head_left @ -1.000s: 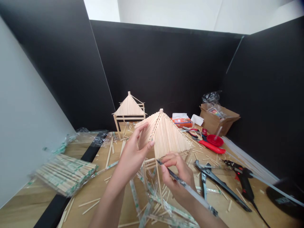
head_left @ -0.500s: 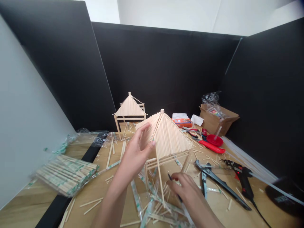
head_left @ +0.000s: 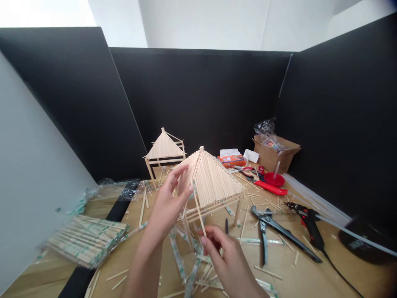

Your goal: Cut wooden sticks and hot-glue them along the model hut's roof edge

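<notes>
A model house [head_left: 214, 182] with a pitched roof of pale wooden sticks stands on thin legs in front of me. My left hand [head_left: 169, 203] is at the roof's left slope, fingers against it, its thumb pressing the upper end of a loose wooden stick [head_left: 198, 207] near the roof's corner ridge. Lower down, my right hand [head_left: 221, 254] pinches the same stick between thumb and fingers, so the stick slants down in front of the house. A dark pen [head_left: 226, 225] lies on the table just beyond my right hand.
A second model house [head_left: 165, 149] stands behind on the left. Wrapped chopsticks [head_left: 87, 240] lie at left. To the right are a black-handled cutter [head_left: 285, 234], a glue gun [head_left: 310, 227], a red dish [head_left: 274, 179] and a cardboard box [head_left: 274, 153]. Sticks and wrappers litter the table [head_left: 235, 281].
My right hand has let go of the pen, which now lies on the table, and has taken hold of the stick's lower part. The whole view has shifted slightly.
</notes>
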Demonstrator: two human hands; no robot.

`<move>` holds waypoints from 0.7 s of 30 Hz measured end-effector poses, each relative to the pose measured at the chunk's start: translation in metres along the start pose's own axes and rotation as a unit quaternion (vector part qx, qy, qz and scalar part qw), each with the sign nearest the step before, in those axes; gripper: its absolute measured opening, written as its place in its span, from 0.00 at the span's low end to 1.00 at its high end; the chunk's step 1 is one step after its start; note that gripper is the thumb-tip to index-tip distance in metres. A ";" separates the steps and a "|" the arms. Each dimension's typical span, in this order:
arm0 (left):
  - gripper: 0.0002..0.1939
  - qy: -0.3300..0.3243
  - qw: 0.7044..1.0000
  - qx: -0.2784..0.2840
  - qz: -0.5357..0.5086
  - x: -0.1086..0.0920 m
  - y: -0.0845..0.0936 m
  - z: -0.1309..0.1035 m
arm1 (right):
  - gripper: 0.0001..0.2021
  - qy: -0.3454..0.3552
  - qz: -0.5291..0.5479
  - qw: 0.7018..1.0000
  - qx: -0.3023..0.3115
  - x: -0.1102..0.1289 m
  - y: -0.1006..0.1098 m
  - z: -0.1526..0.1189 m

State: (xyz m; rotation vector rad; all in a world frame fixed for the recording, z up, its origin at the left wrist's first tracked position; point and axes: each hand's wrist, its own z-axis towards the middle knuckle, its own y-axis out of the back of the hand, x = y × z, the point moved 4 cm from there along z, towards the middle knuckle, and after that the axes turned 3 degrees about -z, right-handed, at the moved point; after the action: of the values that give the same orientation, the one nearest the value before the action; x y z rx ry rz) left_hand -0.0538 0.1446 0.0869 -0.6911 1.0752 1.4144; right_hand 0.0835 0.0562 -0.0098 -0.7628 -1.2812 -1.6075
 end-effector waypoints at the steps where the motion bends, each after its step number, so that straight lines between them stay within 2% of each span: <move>1: 0.22 -0.003 1.000 0.007 -0.019 -0.003 0.001 -0.001 | 0.11 0.007 -0.012 1.000 -0.012 0.000 0.004 -0.001; 4: 0.21 -0.011 0.998 0.008 -0.063 -0.015 0.003 -0.009 | 0.09 0.047 -0.057 0.996 -0.057 0.001 0.024 -0.009; 6: 0.17 -0.007 0.997 0.009 -0.071 -0.023 0.003 -0.016 | 0.07 0.084 -0.092 0.989 -0.081 0.003 0.042 -0.016; 10: 0.07 -0.024 0.998 0.063 -0.011 -0.038 -0.004 -0.033 | 0.09 0.138 -0.184 0.966 -0.114 0.003 0.083 -0.032; 11: 0.06 -0.038 0.995 0.091 0.018 -0.042 -0.006 -0.037 | 0.09 0.147 -0.211 0.959 -0.121 0.002 0.093 -0.037; 13: 0.10 -0.060 0.979 0.181 0.079 -0.047 -0.011 -0.045 | 0.09 0.162 -0.267 0.942 -0.125 -0.001 0.112 -0.046; 16: 0.21 -0.073 0.934 0.317 0.149 -0.049 -0.014 -0.058 | 0.11 0.167 -0.337 0.918 -0.128 -0.010 0.135 -0.058; 18: 0.25 -0.085 0.922 0.334 0.176 -0.049 -0.014 -0.062 | 0.11 0.153 -0.364 0.908 -0.139 -0.017 0.147 -0.065; 21: 0.24 -0.117 0.929 0.285 0.207 -0.048 -0.024 -0.065 | 0.10 0.136 -0.384 0.903 -0.138 -0.021 0.157 -0.071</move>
State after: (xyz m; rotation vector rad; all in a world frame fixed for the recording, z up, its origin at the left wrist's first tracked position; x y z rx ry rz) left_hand -0.0341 0.0635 0.0987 0.1317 1.4027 1.3844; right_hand 0.2410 -0.0129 0.0148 -0.1516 -1.2240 -2.4684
